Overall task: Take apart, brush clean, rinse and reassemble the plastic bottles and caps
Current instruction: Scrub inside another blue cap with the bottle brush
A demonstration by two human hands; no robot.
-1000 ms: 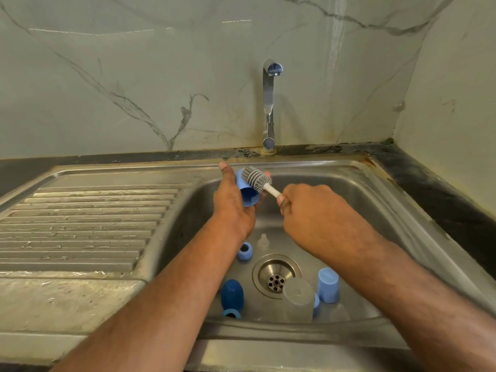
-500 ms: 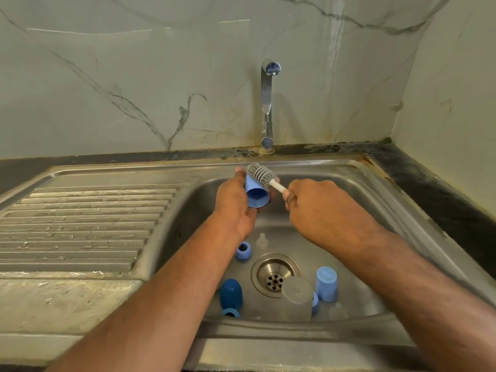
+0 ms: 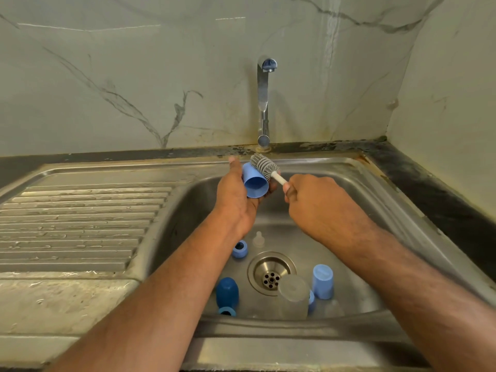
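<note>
From the head camera, both forearms reach forward over the steel sink (image 3: 335, 167), the hands meeting above its far side, below the tap (image 3: 263, 103). The left hand (image 3: 236, 200) is turned palm inward, its fingers (image 3: 234, 163) curled round a light blue cap (image 3: 255, 182) whose open mouth tilts toward the camera; the thumb side is hidden behind the cap. The right hand (image 3: 319, 205) is fisted back-up, its fingers closed narrow on the white handle of a bottle brush (image 3: 265, 166), which slants up and left from the knuckles so the grey bristle head lies against the cap's upper outer wall, just past the left fingertips. Well below both sets of fingers, on the basin floor around the drain (image 3: 271, 272), lie the other parts: a small blue ring (image 3: 239, 249) and a clear nipple (image 3: 258, 238) under the left wrist, a dark blue cap (image 3: 227, 292) nearer the camera, a clear bottle (image 3: 294, 296) standing mouth down, and another light blue cap (image 3: 323, 281) under the right forearm. The ribbed drainboard (image 3: 80, 224) lies left of the left arm.
</note>
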